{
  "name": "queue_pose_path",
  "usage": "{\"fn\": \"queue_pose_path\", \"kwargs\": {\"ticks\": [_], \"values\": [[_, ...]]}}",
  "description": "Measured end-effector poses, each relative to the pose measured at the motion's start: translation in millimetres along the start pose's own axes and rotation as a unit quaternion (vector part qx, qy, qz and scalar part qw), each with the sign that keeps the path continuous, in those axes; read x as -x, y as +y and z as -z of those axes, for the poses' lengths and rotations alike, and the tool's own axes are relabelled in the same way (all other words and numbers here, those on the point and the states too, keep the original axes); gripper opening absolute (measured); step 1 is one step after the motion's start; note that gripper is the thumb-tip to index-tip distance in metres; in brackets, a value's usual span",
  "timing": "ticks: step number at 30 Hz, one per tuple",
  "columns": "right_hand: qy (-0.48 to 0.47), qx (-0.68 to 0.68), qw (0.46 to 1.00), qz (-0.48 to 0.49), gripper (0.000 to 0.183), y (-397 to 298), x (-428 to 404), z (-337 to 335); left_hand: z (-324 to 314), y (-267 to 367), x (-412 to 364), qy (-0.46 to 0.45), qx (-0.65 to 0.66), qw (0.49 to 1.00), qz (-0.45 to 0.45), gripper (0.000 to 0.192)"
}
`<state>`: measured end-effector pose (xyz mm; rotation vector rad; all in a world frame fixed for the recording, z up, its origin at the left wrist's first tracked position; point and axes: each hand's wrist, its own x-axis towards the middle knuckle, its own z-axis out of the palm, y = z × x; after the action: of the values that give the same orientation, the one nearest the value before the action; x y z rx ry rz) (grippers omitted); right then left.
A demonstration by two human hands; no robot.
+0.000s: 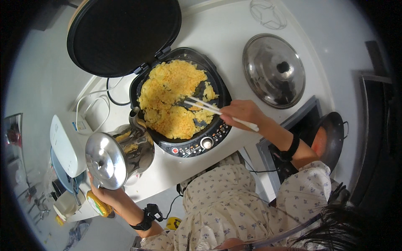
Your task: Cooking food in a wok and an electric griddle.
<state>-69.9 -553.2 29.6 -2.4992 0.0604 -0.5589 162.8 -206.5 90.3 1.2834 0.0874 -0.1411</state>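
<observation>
My right hand [243,114] holds a pair of white chopsticks [209,108], their tips over the electric griddle [221,78]. On the griddle's black plate lies crumbled yellow egg-like food [171,83], with bare patches at the centre and right. The griddle's round black lid [124,34] stands open at the upper left. My left hand [106,194] is at the side of a shiny metal kettle [141,157] with a lid, left of the griddle; its fingers are partly hidden behind the kettle's lid, and a handle there is not clearly visible.
A metal pot lid [273,70] lies on the white counter [216,31], below a wire rack [268,14]. A black wok [333,138] with reddish contents stands at the right. Near the left hand are a yellow bottle [99,205], a white appliance [67,144] and a blue bowl [56,166].
</observation>
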Motion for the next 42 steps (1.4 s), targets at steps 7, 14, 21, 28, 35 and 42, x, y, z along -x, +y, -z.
{"fn": "queue_pose_path", "kwargs": {"ticks": [7, 14, 21, 28, 35, 42], "values": [[0.101, 0.030, 0.994, -0.039, 0.004, 2.1, -5.7, 23.4, 17.9, 3.3, 1.8, 0.007, 0.022, 1.000, 0.002, 0.046], [0.148, -0.025, 0.985, -0.083, 0.010, 9.9, -40.1, -15.6, 27.4, 0.6, -2.6, 0.020, 0.039, 0.999, -0.018, 0.041], [0.087, -0.007, 0.987, -0.132, 0.004, -20.1, -0.3, -2.0, 25.1, 3.3, 2.0, 0.087, 0.027, 0.996, -0.003, 0.042], [0.137, 0.006, 0.983, -0.124, 0.005, -7.3, -8.5, -4.5, 16.6, 3.9, 3.5, 0.080, 0.034, 0.996, 0.015, 0.039], [0.131, -0.098, 0.976, -0.140, 0.008, -2.9, -32.7, -20.9, 24.2, 2.6, 2.1, 0.020, 0.035, 0.999, 0.012, 0.037], [0.082, -0.028, 0.986, -0.141, 0.004, -19.8, 3.9, 2.8, 22.4, -0.4, 4.3, 0.068, 0.050, 0.996, 0.021, 0.039]]}}
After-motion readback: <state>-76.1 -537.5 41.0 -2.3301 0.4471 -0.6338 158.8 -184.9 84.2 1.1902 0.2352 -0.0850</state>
